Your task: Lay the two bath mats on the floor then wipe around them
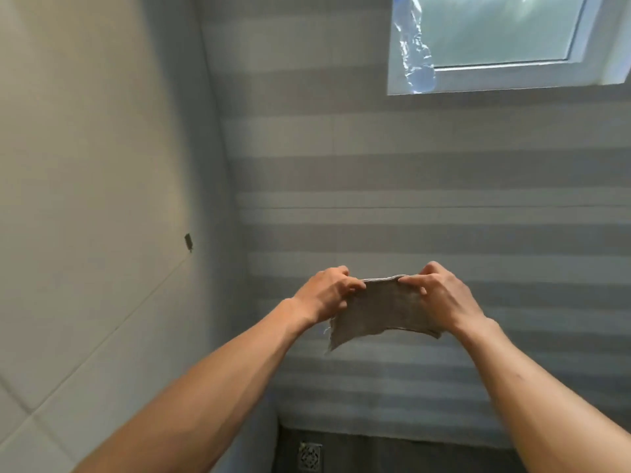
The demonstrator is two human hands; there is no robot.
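A small grey-brown cloth (379, 310) hangs in the air in front of the striped wall, folded double along its top edge. My left hand (326, 291) pinches its upper left corner and my right hand (437, 295) pinches its upper right corner, both arms stretched forward. The cloth's lower left corner droops with a frayed edge. No bath mat is in view.
A striped grey tiled wall (409, 199) faces me, with a frosted window (495, 32) high at the right. A pale tiled wall (85, 199) runs along the left. A strip of dark floor with a metal drain (310, 456) shows at the bottom.
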